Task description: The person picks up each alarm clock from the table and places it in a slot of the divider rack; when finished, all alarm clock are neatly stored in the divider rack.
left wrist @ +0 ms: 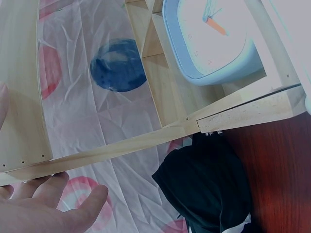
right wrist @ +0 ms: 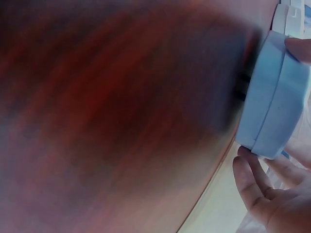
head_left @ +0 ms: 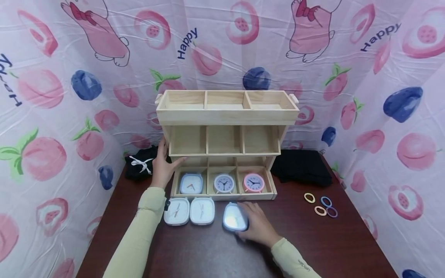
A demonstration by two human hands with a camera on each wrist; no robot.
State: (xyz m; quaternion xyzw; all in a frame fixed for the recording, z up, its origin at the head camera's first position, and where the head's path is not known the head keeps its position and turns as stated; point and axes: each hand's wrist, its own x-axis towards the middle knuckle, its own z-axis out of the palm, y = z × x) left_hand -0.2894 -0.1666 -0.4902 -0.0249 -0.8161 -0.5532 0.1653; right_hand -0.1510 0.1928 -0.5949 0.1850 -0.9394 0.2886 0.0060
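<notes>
1. My right hand [head_left: 259, 224] grips a blue-cased clock [head_left: 235, 217], thumb and fingers pinching its sides, over the worktop [head_left: 194, 255] in front of the wooden rack [head_left: 227, 117].
2. I have that clock tilted, glare on its face; I cannot tell whether its base touches the worktop.
3. My left hand [head_left: 162, 168] rests against the rack's left side, fingers extended and relaxed, thumb reaching towards the lower edge of the middle tier [head_left: 224, 155].
4. Left of the clock I'm holding, two white clocks [head_left: 202, 211] lie face up, side by side, just in front of the rack.
5. In the bottom tier [head_left: 226, 197], a square blue clock [head_left: 191, 183] sits in the left compartment, a round pale clock [head_left: 224, 183] in the centre and a round pink clock [head_left: 253, 182] in the right.
6. To my right, four coloured rings [head_left: 309, 198] lie near a folded black cloth [head_left: 302, 166].
7. A black bundle [head_left: 139, 164] with white cord lies beside my left hand.
</notes>
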